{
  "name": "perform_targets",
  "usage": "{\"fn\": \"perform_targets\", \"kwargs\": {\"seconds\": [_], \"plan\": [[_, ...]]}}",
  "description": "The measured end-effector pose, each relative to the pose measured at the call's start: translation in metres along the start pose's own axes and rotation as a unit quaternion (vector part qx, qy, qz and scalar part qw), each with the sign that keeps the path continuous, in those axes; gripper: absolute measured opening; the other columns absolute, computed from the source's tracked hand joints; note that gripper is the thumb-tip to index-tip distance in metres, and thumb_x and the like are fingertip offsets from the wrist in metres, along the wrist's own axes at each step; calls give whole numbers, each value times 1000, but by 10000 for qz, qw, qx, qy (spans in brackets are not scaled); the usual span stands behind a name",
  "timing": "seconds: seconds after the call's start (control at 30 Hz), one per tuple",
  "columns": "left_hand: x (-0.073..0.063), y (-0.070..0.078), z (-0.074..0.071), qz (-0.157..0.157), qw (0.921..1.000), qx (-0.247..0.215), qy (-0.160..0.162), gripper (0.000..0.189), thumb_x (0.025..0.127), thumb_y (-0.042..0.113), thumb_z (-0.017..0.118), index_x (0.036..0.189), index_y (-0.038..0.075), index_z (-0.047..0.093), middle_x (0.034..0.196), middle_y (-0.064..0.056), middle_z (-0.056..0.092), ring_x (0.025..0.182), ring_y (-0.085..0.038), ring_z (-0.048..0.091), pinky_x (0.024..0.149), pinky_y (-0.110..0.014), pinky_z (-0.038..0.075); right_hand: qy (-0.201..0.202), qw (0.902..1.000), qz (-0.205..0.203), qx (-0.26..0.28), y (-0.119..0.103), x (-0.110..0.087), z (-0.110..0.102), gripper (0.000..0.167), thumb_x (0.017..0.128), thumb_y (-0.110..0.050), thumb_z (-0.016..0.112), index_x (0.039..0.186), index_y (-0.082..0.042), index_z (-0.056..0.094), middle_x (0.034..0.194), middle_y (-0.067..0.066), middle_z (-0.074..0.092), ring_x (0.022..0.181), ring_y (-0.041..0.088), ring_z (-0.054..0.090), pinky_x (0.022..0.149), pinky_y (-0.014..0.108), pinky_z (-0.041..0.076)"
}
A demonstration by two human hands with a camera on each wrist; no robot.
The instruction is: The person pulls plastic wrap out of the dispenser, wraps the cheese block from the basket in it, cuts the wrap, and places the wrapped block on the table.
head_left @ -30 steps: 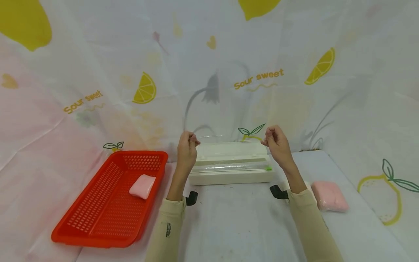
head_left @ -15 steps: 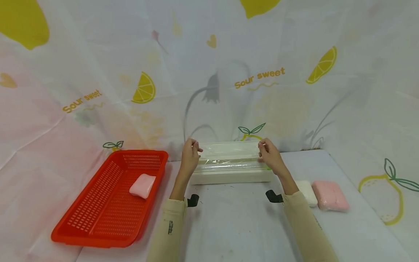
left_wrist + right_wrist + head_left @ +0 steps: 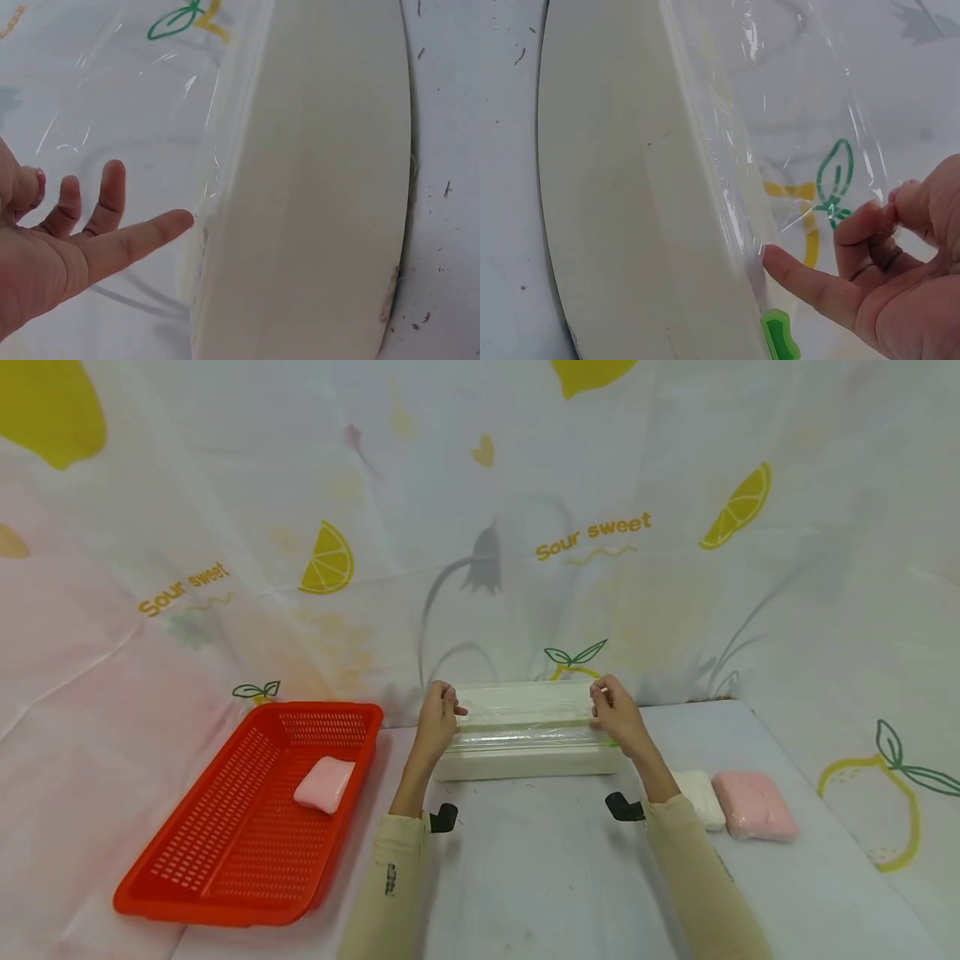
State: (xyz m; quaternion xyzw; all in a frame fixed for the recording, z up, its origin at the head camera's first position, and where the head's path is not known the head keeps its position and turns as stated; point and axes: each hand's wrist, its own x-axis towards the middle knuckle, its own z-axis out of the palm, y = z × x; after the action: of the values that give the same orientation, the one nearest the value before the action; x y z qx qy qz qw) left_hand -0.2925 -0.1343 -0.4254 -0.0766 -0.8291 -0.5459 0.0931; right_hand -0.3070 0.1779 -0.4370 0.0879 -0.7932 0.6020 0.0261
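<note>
A sheet of clear cling film (image 3: 780,97) stretches between both hands above a long cream dispenser box (image 3: 528,765). Its lid (image 3: 525,700) stands raised behind, and the film roll (image 3: 528,737) lies inside. The left hand (image 3: 437,718) pinches the film at its left corner between thumb and fingers; the pinch itself is partly hidden in the left wrist view. On the other side the right hand (image 3: 618,717) pinches the right corner, its little finger stretched out to the box's edge. Near that finger sits a green slider (image 3: 781,336) on the box.
At the left stands a red perforated basket (image 3: 225,914) with a pink block (image 3: 325,783) inside. To the right, a white block (image 3: 699,800) and a pink wrapped block (image 3: 753,806) lie on the white table (image 3: 517,877). A printed lemon curtain (image 3: 420,485) hangs behind.
Both hands have come down toward the box with the film, and the right one slightly to the left. Over the last half second they hold nearly still.
</note>
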Motion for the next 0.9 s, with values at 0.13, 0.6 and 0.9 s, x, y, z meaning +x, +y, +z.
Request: {"fn": "perform_targets", "kwargs": {"seconds": [0.13, 0.6, 0.9], "plan": [[-1, 0, 2, -39, 9998, 175, -91, 25, 108, 10, 31, 110, -10, 44, 105, -28, 49, 92, -35, 63, 74, -44, 54, 19, 9998, 38, -186, 1, 0, 2, 27, 107, -22, 41, 114, 4, 46, 81, 12, 45, 75, 26, 49, 71, 43, 56], [7, 19, -7, 620, 9972, -50, 423, 24, 109, 18, 31, 111, -3, 42, 109, -21, 54, 95, -34, 67, 74, -48, 56, 407, 9979, -510, 30, -38, 4, -5, 25, 108, -22, 39, 115, 1, 44, 93, 19, 47, 80, 28, 53, 76, 51, 56], [0, 75, -27, 1264, 9879, -238, 872, 25, 107, 22, 37, 110, -2, 46, 111, -20, 54, 99, -33, 66, 77, -47, 57, 812, 9849, -1470, 432, -110, -19, -14, 15, 107, -14, 40, 107, 0, 45, 92, 28, 45, 80, 33, 51, 77, 38, 57]]}}
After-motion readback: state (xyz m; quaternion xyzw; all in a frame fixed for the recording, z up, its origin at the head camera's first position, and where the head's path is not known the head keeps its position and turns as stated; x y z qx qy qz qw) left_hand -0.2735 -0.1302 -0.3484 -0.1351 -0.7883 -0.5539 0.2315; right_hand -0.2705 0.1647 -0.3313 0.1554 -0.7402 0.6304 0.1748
